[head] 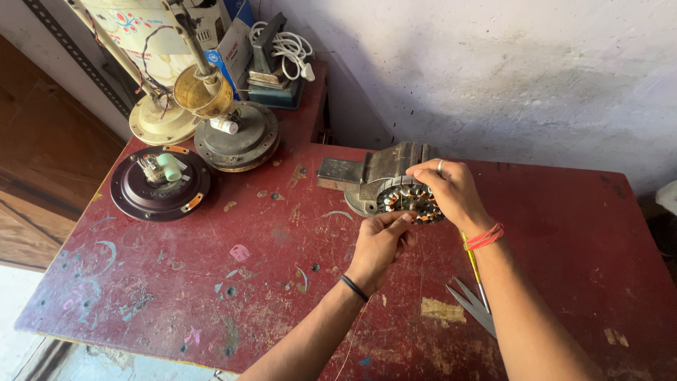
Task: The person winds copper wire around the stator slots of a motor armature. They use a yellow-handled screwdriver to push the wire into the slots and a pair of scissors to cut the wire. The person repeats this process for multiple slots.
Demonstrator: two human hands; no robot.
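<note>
Both hands, left point(381, 243) and right point(448, 190), pinch the stator point(407, 200)

Your right hand point(451, 192) covers the stator's point(407, 201) right side; your right forearm hides part of the scissors point(471, 305) and yellow-handled tool point(475, 271); the fan stand point(106, 35) is cut off at top.

stator point(409, 201) on table point(282, 296), scissors point(474, 305) right

Soft daylight falls evenly on the red table point(564, 233), sharp throughout, with dim shadow left of it and slight wide-angle bending at its edges.
</note>
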